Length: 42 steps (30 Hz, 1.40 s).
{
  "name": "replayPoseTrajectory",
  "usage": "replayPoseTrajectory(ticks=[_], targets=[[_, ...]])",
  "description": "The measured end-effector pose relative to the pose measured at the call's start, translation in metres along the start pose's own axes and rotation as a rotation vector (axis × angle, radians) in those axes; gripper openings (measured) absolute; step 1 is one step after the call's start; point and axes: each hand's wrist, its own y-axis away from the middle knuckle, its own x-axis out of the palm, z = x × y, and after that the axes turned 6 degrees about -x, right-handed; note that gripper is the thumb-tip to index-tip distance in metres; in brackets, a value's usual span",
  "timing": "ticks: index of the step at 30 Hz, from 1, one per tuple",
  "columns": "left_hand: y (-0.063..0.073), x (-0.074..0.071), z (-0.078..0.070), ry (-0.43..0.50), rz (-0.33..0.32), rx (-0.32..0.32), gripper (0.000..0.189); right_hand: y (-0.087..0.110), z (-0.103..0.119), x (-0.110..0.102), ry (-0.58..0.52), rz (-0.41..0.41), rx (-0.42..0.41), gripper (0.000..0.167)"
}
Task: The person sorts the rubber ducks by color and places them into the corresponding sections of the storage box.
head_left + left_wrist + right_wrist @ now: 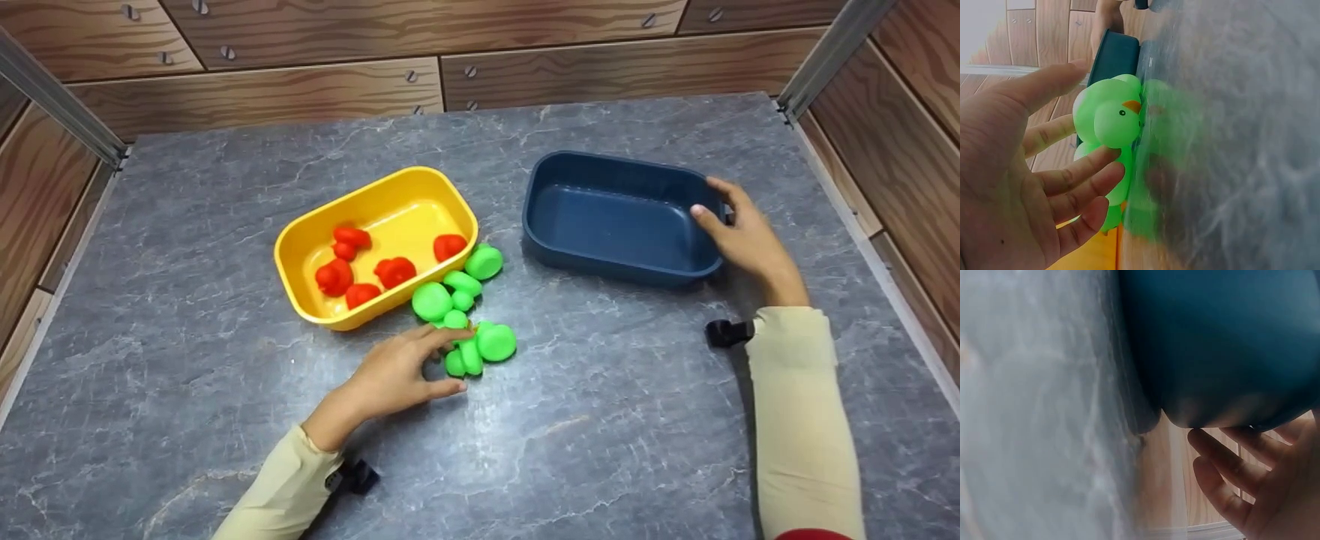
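My left hand (397, 371) reaches over a cluster of green rubber ducks (496, 343) on the table, its fingers loosely bent and spread. In the left wrist view, one green duck (1117, 121) with an orange beak lies just beyond the fingers, which do not close round it. At the right, my right hand (754, 236) holds the end of a dark blue tub (622, 274), thumb over the rim and fingers along the outer wall. The right wrist view shows those fingertips (1202, 439) against the blue wall.
A yellow tub (375, 309) stands left of the blue one, holding several red rubber ducks (334, 277). Some green ducks lie against its near right side. Wood-patterned panels (300, 94) border the grey marbled table (585, 450) at the back and sides.
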Motion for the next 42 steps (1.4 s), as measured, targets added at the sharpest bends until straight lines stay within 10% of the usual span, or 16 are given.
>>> replayPoseTrajectory(ticks=[31,42], targets=[[-0.0030,0.0064,-0.0007,0.080,-0.042,-0.011,0.043,-0.0024,0.0042,-0.0007,0.041,0.023,0.056,0.066],[-0.0029,0.0016,0.0010,0.311,0.056,-0.017,0.047,-0.0022,0.0010,0.0003,0.029,0.029,0.065,0.067]])
